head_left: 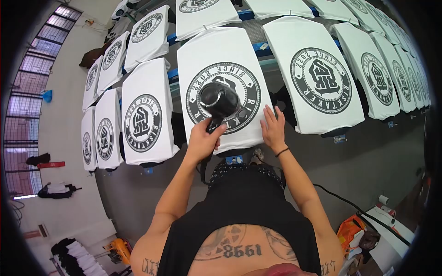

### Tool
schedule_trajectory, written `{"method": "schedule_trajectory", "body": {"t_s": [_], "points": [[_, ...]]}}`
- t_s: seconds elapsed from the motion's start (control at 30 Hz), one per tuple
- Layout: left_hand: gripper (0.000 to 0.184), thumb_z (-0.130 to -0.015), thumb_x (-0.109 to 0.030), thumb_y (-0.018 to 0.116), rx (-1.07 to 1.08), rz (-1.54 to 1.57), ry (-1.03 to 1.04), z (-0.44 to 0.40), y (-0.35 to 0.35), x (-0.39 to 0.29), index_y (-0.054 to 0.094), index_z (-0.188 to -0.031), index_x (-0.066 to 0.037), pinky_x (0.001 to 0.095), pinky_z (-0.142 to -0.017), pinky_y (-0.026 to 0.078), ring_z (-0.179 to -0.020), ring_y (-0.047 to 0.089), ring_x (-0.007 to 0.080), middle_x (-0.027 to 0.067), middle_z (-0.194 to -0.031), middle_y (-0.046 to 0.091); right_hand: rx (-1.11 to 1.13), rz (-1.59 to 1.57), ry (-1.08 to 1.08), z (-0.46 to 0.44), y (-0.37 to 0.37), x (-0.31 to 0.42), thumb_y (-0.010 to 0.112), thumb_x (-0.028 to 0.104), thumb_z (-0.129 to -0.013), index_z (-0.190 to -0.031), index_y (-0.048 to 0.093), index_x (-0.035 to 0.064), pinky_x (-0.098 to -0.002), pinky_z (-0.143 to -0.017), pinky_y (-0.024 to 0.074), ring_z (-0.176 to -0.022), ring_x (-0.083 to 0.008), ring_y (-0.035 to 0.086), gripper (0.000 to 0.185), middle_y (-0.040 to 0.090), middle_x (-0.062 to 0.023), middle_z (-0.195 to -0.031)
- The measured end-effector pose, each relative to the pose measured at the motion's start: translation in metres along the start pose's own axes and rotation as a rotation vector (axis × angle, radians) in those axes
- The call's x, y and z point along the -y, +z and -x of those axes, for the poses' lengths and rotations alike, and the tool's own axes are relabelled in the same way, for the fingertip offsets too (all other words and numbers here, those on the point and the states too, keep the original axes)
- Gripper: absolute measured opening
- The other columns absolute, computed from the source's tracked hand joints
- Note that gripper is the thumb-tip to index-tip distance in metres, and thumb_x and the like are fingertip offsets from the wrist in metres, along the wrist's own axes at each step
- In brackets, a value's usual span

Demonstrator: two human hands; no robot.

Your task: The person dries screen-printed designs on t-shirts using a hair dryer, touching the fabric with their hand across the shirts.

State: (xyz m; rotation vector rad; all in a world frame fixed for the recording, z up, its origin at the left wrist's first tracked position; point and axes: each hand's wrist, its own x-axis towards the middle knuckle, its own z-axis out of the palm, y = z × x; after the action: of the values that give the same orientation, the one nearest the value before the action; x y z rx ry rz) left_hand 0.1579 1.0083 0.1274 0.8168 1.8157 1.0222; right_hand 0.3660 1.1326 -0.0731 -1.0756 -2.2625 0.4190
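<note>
My left hand (202, 140) is closed around the handle of a black hair dryer (222, 100), held over a white T-shirt (221, 46) stretched on a flat board. The dryer hides part of the shirt's black circular print (195, 92). My right hand (274, 126) holds nothing; its fingers are apart and lie at the right edge of the same shirt, near the front corner. Whether the palm presses on the cloth, I cannot tell.
Similar printed shirts on boards stand left (146, 115), right (320, 83) and in a row behind. A black cable (363, 211) runs at lower right near a white table (384, 225) with an orange bag (352, 232). Barred windows (41, 78) line the left wall.
</note>
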Motion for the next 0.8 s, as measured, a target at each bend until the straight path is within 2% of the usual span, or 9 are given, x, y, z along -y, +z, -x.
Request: {"method": "schedule_trajectory", "body": {"t_s": [0.17, 0.2, 0.3, 0.37, 0.5, 0.67, 0.8], "points": [[0.033, -0.092, -0.021, 0.073, -0.009, 0.072, -0.126, 0.033, -0.045, 0.017, 0.062, -0.111, 0.003, 0.0245, -0.046, 0.045, -0.048, 0.054, 0.0081, 0.0008, -0.06, 0.057, 0.123, 0.131, -0.082, -0.033, 0.033, 0.001, 0.055, 0.034, -0.098, -0.144, 0.049, 0.0035, -0.059, -0.118, 0.0193, -0.144, -0.0404, 0.028, 0.055, 0.043, -0.0073, -0.155], [0.032, -0.092, -0.021, 0.073, -0.049, 0.101, -0.146, 0.04, -0.052, 0.018, 0.062, -0.111, 0.003, 0.0242, -0.047, 0.045, -0.051, 0.054, 0.008, 0.0001, -0.062, 0.057, 0.15, 0.15, -0.087, -0.038, 0.038, 0.0, 0.054, 0.04, -0.098, -0.147, 0.046, 0.0037, -0.061, -0.119, 0.0152, -0.147, -0.0413, 0.023, 0.061, 0.037, -0.0067, -0.158], [0.031, -0.092, -0.021, 0.072, -0.161, 0.038, -0.14, 0.049, -0.08, 0.022, 0.062, -0.109, 0.002, 0.024, -0.046, 0.044, -0.05, 0.054, 0.0076, -0.0003, -0.061, 0.057, 0.162, 0.172, -0.096, -0.051, 0.043, 0.002, 0.055, 0.043, -0.097, -0.15, 0.042, 0.0043, -0.0627, -0.118, 0.0127, -0.148, -0.0424, 0.02, 0.067, 0.034, -0.0064, -0.161], [0.028, -0.092, -0.022, 0.072, -0.304, -0.035, -0.09, 0.042, -0.09, 0.022, 0.063, -0.102, 0.003, 0.0246, -0.044, 0.042, -0.047, 0.053, 0.0086, 0.0006, -0.057, 0.055, 0.178, 0.161, -0.102, -0.055, 0.047, 0.002, 0.055, 0.045, -0.096, -0.152, 0.038, 0.0049, -0.064, -0.118, 0.01, -0.148, -0.0432, 0.019, 0.071, 0.031, -0.0057, -0.162], [0.027, -0.092, -0.023, 0.072, -0.448, 0.046, -0.028, -0.001, -0.119, 0.035, 0.061, -0.09, 0.0, 0.0265, -0.043, 0.044, -0.048, 0.055, 0.0101, 0.0027, -0.062, 0.058, 0.186, 0.209, -0.067, -0.059, 0.048, 0.004, 0.055, 0.05, -0.095, -0.153, 0.036, 0.0055, -0.0641, -0.119, 0.0075, -0.149, -0.0425, 0.017, 0.075, 0.027, -0.0041, -0.164], [0.028, -0.092, -0.024, 0.072, -0.463, 0.07, 0.028, -0.06, -0.134, 0.016, 0.061, -0.087, 0.001, 0.0265, -0.044, 0.047, -0.05, 0.056, 0.0108, 0.0035, -0.068, 0.06, 0.235, 0.242, -0.062, -0.06, 0.047, 0.005, 0.052, 0.053, -0.096, -0.153, 0.037, 0.0058, -0.0635, -0.119, 0.0061, -0.15, -0.0415, 0.015, 0.076, 0.028, -0.004, -0.164], [0.026, -0.092, -0.024, 0.072, -0.38, 0.11, 0.027, -0.106, -0.141, 0.012, 0.061, -0.087, 0.0, 0.0268, -0.046, 0.048, -0.052, 0.056, 0.0111, 0.0036, -0.068, 0.06, 0.246, 0.233, -0.063, -0.061, 0.043, 0.008, 0.051, 0.055, -0.096, -0.152, 0.039, 0.0058, -0.0632, -0.119, 0.0053, -0.15, -0.0403, 0.015, 0.076, 0.031, -0.004, -0.163]]}}
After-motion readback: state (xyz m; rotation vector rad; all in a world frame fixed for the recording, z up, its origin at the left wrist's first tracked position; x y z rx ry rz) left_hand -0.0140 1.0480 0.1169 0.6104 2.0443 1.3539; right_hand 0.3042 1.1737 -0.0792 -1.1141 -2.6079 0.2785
